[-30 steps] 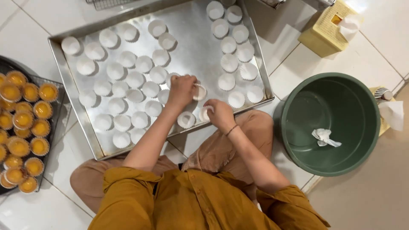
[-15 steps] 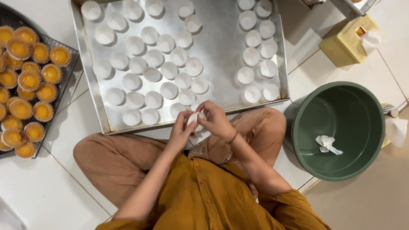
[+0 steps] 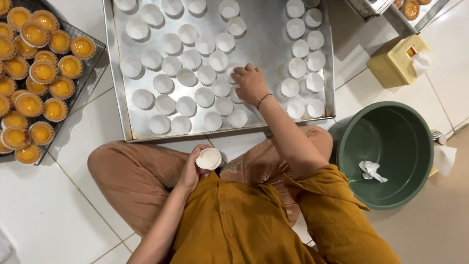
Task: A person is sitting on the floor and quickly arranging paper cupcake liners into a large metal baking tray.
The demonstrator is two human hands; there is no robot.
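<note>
A large metal baking tray (image 3: 264,54) lies on the tiled floor in front of my knees, holding several rows of empty white paper cups (image 3: 195,73). My right hand (image 3: 250,82) reaches over the tray's middle, fingertips down on a paper cup (image 3: 233,72) among the rows. My left hand (image 3: 193,166) is drawn back to my lap and holds a stack of white paper cups (image 3: 208,158). A second group of cups (image 3: 305,63) sits along the tray's right side.
A black wire rack (image 3: 95,54) at the left carries several yellow-filled tarts (image 3: 36,73). A green plastic basin (image 3: 386,154) with crumpled white paper stands at the right. A yellow box (image 3: 395,61) sits beyond it, next to another tray of tarts (image 3: 410,9).
Both hands were together at the tray's near edge. Now my right hand has reached out over the tray to the cups, and my left has pulled back to my lap with the stack.
</note>
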